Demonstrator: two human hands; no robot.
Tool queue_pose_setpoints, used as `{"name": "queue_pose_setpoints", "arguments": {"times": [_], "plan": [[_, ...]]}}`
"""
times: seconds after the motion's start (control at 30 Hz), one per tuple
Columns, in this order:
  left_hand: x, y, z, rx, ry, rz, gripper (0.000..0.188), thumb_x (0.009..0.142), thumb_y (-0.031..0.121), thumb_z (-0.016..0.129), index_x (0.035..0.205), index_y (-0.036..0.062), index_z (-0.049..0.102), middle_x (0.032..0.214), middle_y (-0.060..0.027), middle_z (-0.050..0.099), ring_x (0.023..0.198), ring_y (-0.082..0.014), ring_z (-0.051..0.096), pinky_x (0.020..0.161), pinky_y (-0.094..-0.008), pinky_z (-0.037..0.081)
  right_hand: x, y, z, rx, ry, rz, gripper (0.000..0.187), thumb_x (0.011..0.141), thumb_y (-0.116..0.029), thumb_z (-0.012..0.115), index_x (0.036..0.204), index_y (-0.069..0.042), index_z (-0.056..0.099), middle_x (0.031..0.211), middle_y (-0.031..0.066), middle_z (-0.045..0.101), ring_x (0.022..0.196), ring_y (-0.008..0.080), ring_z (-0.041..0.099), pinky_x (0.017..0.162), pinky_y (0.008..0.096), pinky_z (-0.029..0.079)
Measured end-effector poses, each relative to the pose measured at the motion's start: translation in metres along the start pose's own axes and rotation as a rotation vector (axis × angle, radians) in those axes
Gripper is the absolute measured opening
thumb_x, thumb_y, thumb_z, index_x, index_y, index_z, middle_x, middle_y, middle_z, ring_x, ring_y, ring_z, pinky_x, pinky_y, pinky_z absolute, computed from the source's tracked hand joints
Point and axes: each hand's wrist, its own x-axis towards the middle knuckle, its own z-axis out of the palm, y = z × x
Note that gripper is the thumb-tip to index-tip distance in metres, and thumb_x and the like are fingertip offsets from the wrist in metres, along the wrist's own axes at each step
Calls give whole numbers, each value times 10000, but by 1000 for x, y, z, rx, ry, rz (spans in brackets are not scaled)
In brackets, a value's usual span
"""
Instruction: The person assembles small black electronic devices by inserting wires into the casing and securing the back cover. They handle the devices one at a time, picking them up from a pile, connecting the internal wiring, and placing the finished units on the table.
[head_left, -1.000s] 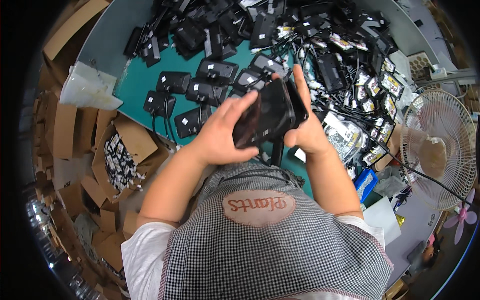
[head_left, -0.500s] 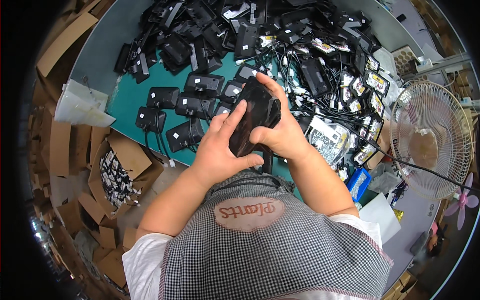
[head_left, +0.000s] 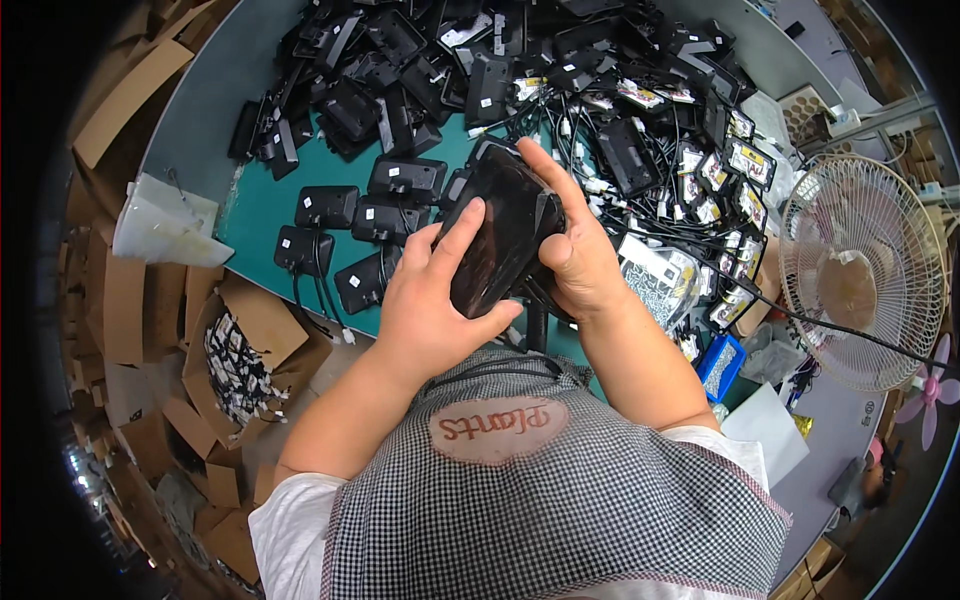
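Above the near edge of the green table I hold a glossy black rectangular device [head_left: 498, 235] tilted between both hands. My left hand [head_left: 428, 305] grips its left side, with fingertips laid on the shiny face and the thumb at its lower corner. My right hand [head_left: 588, 262] supports the right side; its fingers are mostly behind the device, and its thumb sticks up beside the edge. A black cable [head_left: 545, 298] hangs below the device. Similar black devices [head_left: 408, 176] with small white labels lie on the table just beyond and left of my hands.
A large heap of black housings [head_left: 350, 105] and cables fills the table's far side. Yellow-labelled parts [head_left: 750, 165], a clear bag of screws [head_left: 655, 280] and a blue tray [head_left: 720, 362] lie to the right. A fan [head_left: 862, 270] stands beyond. Cardboard boxes [head_left: 262, 320] are at left.
My right thumb has lifted off the glossy face and moved to the device's right edge. The device has turned slightly in my hands, and my left hand has shifted a little left.
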Motion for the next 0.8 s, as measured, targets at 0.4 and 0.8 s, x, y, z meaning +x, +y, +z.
{"name": "queue_pose_setpoints", "arguments": {"times": [0.4, 0.8], "plan": [[8, 9, -7, -97, -173, -12, 1079, 598, 300, 866, 1492, 91, 299, 1313, -170, 475, 1137, -296, 517, 986, -397, 434, 3, -2, 4, -41, 28, -48, 1243, 559, -612, 827, 1501, -73, 222, 1397, 189, 447, 1289, 291, 468, 1045, 410, 437], [16, 3, -14, -90, -107, 335, 883, 729, 383, 811, 1415, 9, 400, 1367, -219, 459, 1248, -347, 488, 1046, -447, 390, 9, -15, -7, 237, 216, -4, 627, 869, -442, 676, 1335, -103, 428, 1193, 145, 572, 1141, 254, 571, 929, 405, 524]]}}
